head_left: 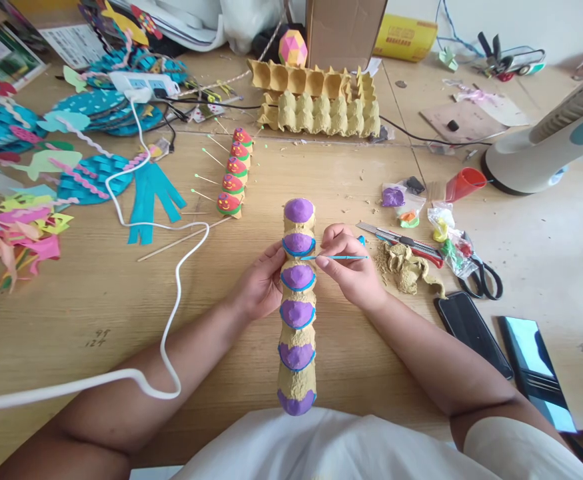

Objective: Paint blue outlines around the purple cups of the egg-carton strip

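A strip of egg carton [296, 337] runs lengthwise in front of me, its humps capped with purple clay [297, 313]. Blue edging lines the lower rim of most of the caps; the farthest one shows none. My left hand [262, 283] grips the strip's left side near the second and third humps, its fingertips partly hidden behind it. Between the thumb and fingers of my right hand [350, 267] is a thin blue stick-like tool [344, 257]. Its tip touches the strip just below the second hump.
A finished-looking red and green carton caterpillar [232, 177] lies at the back left beside a white cable [177, 293]. Right of my hand are a utility knife [396, 241], carton scraps [405, 270], scissors [486, 277] and phones [474, 333]. Egg cartons [321, 113] stand behind.
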A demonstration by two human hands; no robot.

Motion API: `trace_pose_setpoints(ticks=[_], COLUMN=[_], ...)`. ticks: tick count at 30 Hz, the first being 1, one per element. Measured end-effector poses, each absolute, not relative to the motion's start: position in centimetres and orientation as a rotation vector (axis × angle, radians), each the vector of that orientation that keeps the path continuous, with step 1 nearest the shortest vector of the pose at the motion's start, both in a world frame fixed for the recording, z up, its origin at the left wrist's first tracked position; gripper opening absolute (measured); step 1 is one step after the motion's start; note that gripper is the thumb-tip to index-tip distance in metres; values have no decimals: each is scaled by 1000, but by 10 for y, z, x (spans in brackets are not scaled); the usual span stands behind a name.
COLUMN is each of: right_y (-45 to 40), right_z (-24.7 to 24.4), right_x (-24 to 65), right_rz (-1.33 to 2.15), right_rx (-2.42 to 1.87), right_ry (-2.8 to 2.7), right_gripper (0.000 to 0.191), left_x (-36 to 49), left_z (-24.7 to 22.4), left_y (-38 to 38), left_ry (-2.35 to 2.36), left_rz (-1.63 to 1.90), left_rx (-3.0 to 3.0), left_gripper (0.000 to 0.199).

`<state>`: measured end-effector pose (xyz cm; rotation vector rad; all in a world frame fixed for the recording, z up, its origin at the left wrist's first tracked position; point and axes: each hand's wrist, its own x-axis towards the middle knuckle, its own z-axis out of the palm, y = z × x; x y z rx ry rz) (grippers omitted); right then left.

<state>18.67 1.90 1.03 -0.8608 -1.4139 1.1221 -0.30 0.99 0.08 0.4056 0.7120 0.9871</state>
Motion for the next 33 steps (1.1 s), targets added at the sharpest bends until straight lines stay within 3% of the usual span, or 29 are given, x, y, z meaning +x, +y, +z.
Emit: trace_pose_setpoints(ticks=[18, 33], right_y=[23, 21], right_z=[6, 12], right_x=[188, 191], right_rz=[1090, 989], right_rx=[-881, -896], right_ry=[-1371, -1546], right_gripper=[34, 30], left_x=[-3, 0], left_z=[3, -5], left_y=[9, 11], left_ry=[664, 748], left_rz=[925, 1020], left_rx=[452, 470], left_gripper=[34, 35])
